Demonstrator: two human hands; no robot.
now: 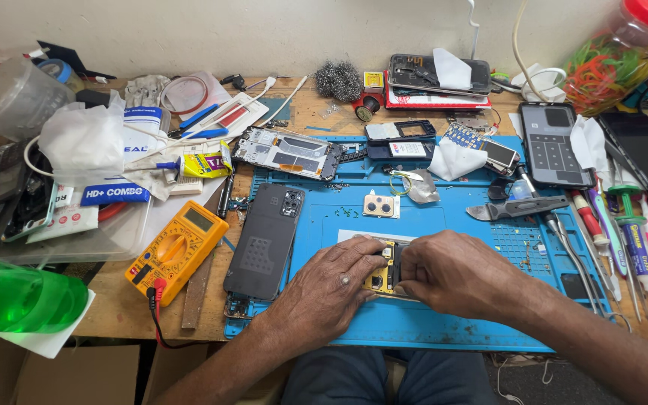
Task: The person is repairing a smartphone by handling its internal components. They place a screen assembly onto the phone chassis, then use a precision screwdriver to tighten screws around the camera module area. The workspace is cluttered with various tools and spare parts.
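**Bench view: both hands on opened phone, much of it covered**

Far L: green plastic bottle (16, 298) cut off by frame edge, lying on its side. Clear tub (114, 236) w/ packets inside, contents piled, hard to sort out. Yellow multimeter (177, 250) flat on wood bench, red/black leads run off front edge. Dark phone back cover (264, 240) lies on L edge of blue mat (429, 330).

Centre: left hand (331, 289) & right hand (455, 274) meet over opened phone (385, 271) on the mat, near front edge. Only a narrow strip w/ yellow parts shows between them; rest hidden under palms. Fingers of both curled, tips pressed onto the phone's edges, grasping it. Can't tell if any tool is pinched.

R: tweezers (575, 259), screwdrivers (631, 247) along mat's R side, partly overlapping. Jar of rubber bands (624, 60) top R, cut off.
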